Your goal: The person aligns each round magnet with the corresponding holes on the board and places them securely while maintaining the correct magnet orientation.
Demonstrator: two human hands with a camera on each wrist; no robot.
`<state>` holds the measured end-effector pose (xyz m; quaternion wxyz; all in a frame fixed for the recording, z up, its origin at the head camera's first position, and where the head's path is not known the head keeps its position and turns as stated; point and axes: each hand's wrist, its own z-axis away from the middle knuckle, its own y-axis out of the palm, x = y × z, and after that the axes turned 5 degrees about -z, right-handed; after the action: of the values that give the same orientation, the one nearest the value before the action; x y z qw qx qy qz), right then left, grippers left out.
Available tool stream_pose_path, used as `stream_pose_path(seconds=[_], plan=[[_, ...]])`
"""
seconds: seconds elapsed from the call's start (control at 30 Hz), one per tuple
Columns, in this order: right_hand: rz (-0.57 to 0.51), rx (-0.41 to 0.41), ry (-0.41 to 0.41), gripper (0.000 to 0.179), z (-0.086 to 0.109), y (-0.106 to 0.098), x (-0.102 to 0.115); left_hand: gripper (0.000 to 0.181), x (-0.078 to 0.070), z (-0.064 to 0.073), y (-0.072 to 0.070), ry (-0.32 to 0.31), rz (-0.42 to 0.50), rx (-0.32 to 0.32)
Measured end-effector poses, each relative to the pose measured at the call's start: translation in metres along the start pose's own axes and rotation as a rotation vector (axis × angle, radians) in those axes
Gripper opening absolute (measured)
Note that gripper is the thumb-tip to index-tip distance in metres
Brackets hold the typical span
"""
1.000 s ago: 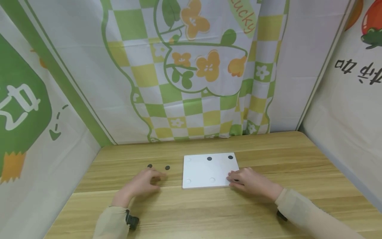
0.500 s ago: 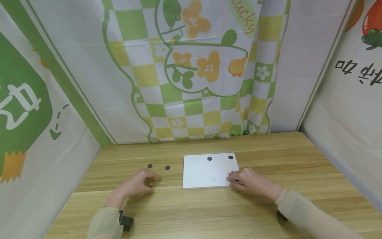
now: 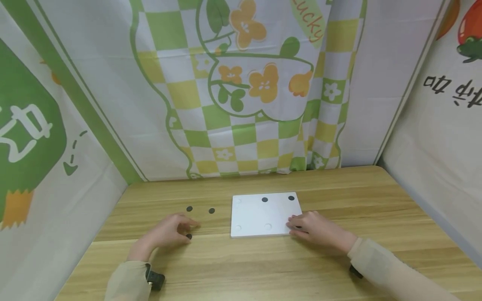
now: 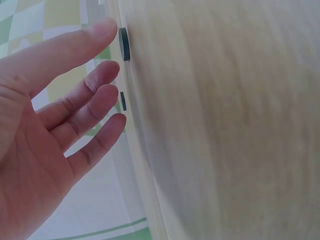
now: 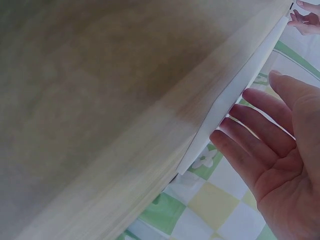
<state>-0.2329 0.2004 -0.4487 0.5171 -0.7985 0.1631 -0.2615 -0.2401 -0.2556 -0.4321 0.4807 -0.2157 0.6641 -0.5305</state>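
Note:
A white rectangular board (image 3: 250, 215) lies on the table, with round shallow recesses in it. Two black discs (image 3: 265, 200) sit along its far side, and a dark disc partly shows under my right hand (image 3: 314, 228). That hand's relaxed fingers rest on the board's near right corner. To the left, my left hand (image 3: 169, 232) hovers low with thumb and fingers apart. Beside its thumb tip is a black disc (image 3: 189, 236) on the wood, also seen as a dark disc (image 4: 124, 44) in the left wrist view. Two more discs (image 3: 211, 210) lie beyond the fingers.
The wooden table (image 3: 241, 271) reaches back to a patterned curtain (image 3: 244, 142). White printed cloth hangs on both sides. A black wrist device (image 3: 155, 280) is strapped at the left sleeve.
My left hand has drawn back to the left, and the disc by its thumb, hidden before, is now visible. The right hand, board and other discs stay in place.

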Motion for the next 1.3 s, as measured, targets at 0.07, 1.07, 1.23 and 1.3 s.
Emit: stream_pose_path(seconds=[0.07, 1.07, 1.23, 1.3], plan=[[0.004, 0.0, 0.0, 0.017, 0.0, 0.0, 0.0, 0.047, 0.001, 0.001, 0.0, 0.005, 0.001, -0.001], [0.022, 0.016, 0.004, 0.019, 0.0, 0.0, 0.001, 0.027, 0.025, -0.002, 0.001, 0.1, 0.059, -0.002], [0.02, 0.022, 0.01, 0.019, 0.0, 0.001, 0.0, 0.026, 0.025, -0.003, 0.001, 0.112, 0.055, 0.001], [0.02, 0.02, 0.006, 0.019, 0.0, 0.001, 0.0, 0.026, 0.025, -0.004, 0.001, 0.118, 0.054, 0.002]])
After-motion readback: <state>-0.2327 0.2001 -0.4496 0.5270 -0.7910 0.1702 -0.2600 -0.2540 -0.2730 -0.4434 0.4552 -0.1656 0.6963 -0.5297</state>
